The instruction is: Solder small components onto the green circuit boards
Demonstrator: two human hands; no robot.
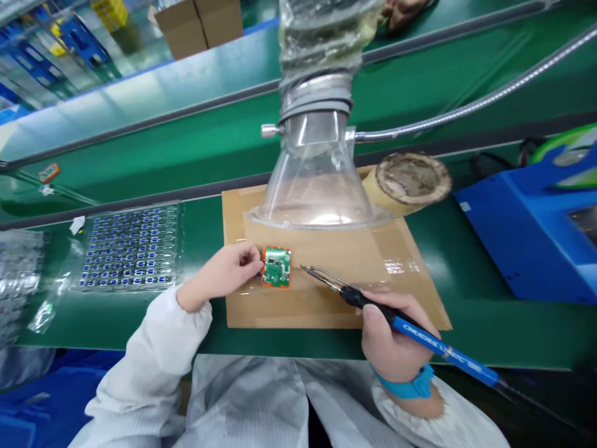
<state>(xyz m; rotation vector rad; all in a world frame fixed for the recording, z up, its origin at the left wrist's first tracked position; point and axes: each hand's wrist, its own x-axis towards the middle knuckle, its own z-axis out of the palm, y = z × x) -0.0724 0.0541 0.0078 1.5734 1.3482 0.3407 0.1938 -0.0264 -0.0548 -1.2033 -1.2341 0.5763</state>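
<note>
1. Green desk (517,333) is running beneath both grips, with a cardboard sheet (336,316) lying on it; a clear hood (321,186) is hanging beyond and between them.
2. Ahead of the left grip (226,270), and to its right, a green circuit board (277,269) with orange edges is lying on the cardboard. The person's thumb and fingers are coming nearly together at its left edge; whether they are clamping the board or a small dark piece beside it, one cannot tell.
3. The right grip (392,342) is closing around a blue-and-black soldering iron (420,334), its tip pointing toward the board but standing apart from it.
4. Left of the left grip, a clear tray (128,252) is holding rows of small blue-and-silver parts.
5. By the look of it, the person is positioning the board and holding the iron ready. Any contact would be calling for a steady board, a finely guided tip and left fingers well out of the heat.
</note>
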